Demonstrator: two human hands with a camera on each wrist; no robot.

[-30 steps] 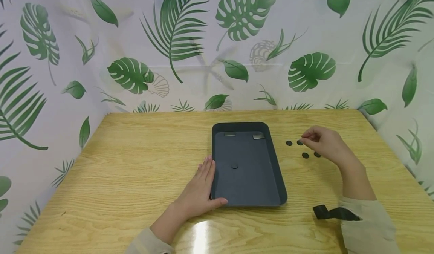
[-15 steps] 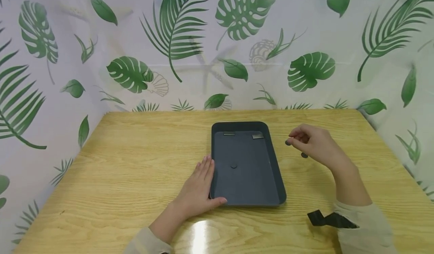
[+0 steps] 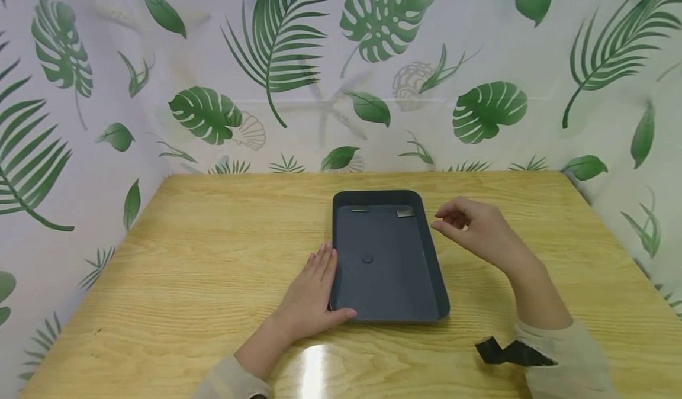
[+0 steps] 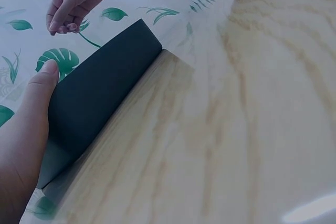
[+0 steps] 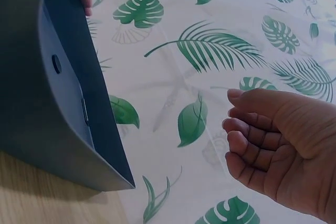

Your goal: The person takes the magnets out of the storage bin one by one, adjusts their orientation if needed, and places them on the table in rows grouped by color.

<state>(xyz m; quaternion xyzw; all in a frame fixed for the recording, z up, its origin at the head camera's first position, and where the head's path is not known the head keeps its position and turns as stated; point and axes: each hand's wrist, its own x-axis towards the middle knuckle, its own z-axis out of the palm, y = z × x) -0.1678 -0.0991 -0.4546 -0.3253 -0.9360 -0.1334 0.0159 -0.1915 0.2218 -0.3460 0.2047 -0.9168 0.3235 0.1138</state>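
A dark grey rectangular tray lies on the table, with a small dark disc on its floor. My left hand rests against the tray's left side, fingers straight, thumb at the near corner. In the left wrist view, the thumb lies along the tray's outer wall. My right hand hovers close to the tray's right rim, fingers curled and thumb near the index fingertip. Nothing shows between those fingers in the right wrist view, but I cannot tell whether they hide a disc. The hand now covers where several loose black discs were lying.
Two small metallic plates, a left one and a right one, sit at the tray's far end. A black strap hangs from the right sleeve. The wooden table ends at a leaf-patterned cloth.
My right hand has moved left toward the tray, away from the right-hand discs. The loose discs seen earlier have passed out of sight beneath it. My left hand and the tray stay put.
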